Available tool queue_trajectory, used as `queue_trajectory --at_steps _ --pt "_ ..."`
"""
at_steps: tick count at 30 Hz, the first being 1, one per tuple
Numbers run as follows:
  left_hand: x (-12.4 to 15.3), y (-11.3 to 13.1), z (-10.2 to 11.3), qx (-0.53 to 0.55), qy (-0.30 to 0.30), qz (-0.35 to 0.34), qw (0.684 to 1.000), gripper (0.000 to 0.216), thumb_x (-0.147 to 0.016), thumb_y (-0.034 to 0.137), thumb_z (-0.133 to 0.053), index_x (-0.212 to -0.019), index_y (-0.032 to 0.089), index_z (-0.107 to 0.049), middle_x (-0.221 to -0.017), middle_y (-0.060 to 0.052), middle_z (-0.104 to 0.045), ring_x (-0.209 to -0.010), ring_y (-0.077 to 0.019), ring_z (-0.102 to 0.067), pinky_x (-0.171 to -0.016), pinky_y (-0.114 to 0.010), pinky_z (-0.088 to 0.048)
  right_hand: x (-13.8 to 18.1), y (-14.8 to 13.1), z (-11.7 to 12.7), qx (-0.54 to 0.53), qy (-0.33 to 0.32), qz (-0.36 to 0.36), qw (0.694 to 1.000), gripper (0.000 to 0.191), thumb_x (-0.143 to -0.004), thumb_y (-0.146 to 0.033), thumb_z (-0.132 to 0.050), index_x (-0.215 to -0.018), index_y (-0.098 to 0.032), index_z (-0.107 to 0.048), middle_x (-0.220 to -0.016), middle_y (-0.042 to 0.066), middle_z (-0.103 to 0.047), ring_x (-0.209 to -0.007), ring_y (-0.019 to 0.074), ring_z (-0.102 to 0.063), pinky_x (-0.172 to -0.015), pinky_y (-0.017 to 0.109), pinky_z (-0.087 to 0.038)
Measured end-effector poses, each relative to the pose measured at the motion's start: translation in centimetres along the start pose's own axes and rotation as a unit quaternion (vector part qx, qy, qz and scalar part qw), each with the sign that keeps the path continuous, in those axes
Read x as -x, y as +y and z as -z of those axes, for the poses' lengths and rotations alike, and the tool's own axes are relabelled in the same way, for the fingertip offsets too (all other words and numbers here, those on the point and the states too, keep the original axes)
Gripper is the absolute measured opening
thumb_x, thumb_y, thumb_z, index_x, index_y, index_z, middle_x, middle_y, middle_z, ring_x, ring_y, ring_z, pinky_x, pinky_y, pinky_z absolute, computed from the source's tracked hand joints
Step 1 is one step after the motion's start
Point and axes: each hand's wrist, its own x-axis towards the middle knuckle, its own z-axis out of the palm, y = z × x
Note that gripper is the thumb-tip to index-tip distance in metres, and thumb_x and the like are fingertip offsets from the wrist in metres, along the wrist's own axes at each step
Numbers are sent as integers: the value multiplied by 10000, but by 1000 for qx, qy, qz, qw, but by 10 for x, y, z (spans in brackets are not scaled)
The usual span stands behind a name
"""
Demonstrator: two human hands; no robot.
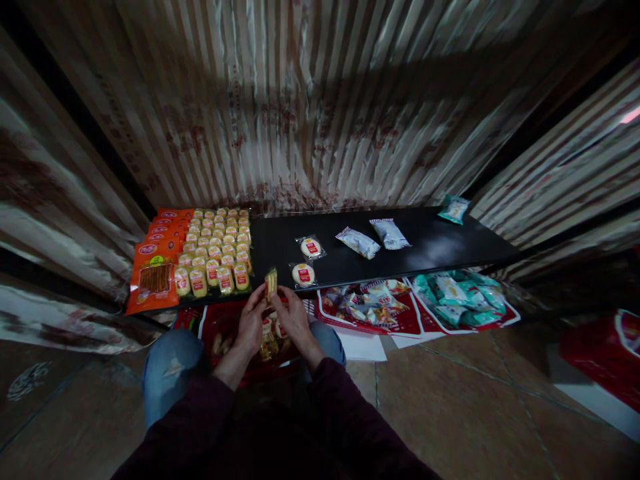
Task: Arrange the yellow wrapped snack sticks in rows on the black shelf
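Note:
Between the fingertips of my left hand [254, 320] and my right hand [293, 317] is a small wrapped yellow pastry [271, 285], tilted up on edge near the shelf's front. Both hands pinch it. Below them a red basket [206, 327] holds several more wrapped pastries, partly hidden by my hands. Just beyond, two round white wrapped cakes [303, 274] with red labels lie on the black shelf [335, 267]. Left of my hands stand tight rows of wrapped yellow pastries [215, 253] with red and white labels.
Orange snack packets [153, 273] overlap at the shelf's left end. White-blue packets [390, 234] and a teal packet [454, 209] lie farther right. Below the front edge are a red basket of white packets [375, 303] and a basket of teal packets [457, 297]. Striped sheeting [300, 100] closes the back.

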Motion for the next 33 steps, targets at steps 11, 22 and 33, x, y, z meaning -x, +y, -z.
queue_trajectory --at_steps 11,22,33 --pt "-31 -8 -1 -120 71 -103 985 368 -699 44 -606 -1013 230 -659 -1076 -42 -658 -1020 -167 -591 -972 -303 -396 -23 13 -14 -4 2 -14 1000 286 -819 -338 -565 -1051 -195 -649 -942 57 -690 -838 180 -646 -784 308 -506" --pt "-62 2 3 -129 80 -102 983 312 -659 29 -639 -905 214 -684 -981 -49 -663 -1003 -192 -577 -984 -318 -370 -53 28 -28 24 11 -32 999 269 -796 -239 -581 -1060 -193 -610 -882 62 -728 -799 192 -694 -755 330 -535" --pt "-87 6 -9 -184 83 -122 972 256 -669 95 -655 -900 205 -676 -1058 -73 -643 -1093 -231 -530 -1034 -332 -298 -81 35 -36 -4 4 -33 999 245 -788 -174 -573 -1029 -185 -616 -900 70 -726 -824 208 -694 -761 340 -531"
